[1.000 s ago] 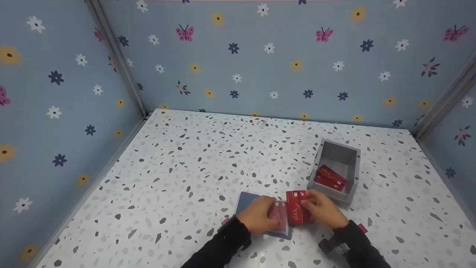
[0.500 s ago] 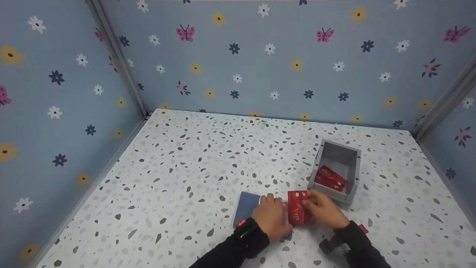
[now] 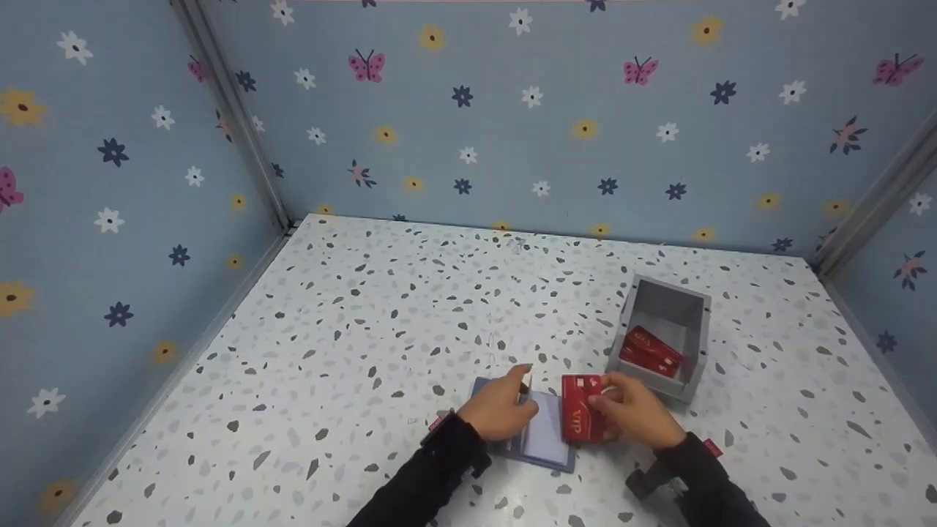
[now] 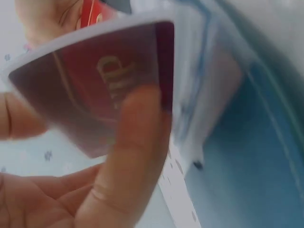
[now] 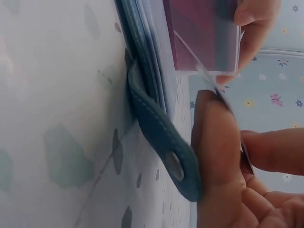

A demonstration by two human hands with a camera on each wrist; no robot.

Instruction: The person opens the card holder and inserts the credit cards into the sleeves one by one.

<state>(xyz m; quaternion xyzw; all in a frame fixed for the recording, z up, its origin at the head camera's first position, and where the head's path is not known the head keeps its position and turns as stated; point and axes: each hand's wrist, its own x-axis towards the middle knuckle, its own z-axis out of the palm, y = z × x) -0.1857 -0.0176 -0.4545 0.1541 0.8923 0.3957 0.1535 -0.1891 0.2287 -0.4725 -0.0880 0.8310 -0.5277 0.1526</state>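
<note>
A blue card holder [image 3: 542,463] lies spread on the table with its white page [image 3: 547,432] uppermost on the right. My left hand [image 3: 501,410] pinches one of its clear sleeves, lifted upright at the middle. In the left wrist view, a red card [image 4: 85,76] shows inside this sleeve [image 4: 166,57], the thumb across it. Just right of the holder, my right hand [image 3: 640,413] pinches a red VIP card [image 3: 578,408] by its right side. Seen edge-on in the right wrist view, the card sits between thumb and fingers, near the holder's snap strap [image 5: 164,142].
A grey open box [image 3: 618,333] stands behind the right hand, with red VIP cards [image 3: 650,351] lying inside. Flowered blue panels [image 3: 468,117] wall the speckled white table [image 3: 381,315] at the back and sides.
The left hand first reaches right over the card holder, then moves back left, raising the sleeve and uncovering the white page. The right hand and its card stay nearly still.
</note>
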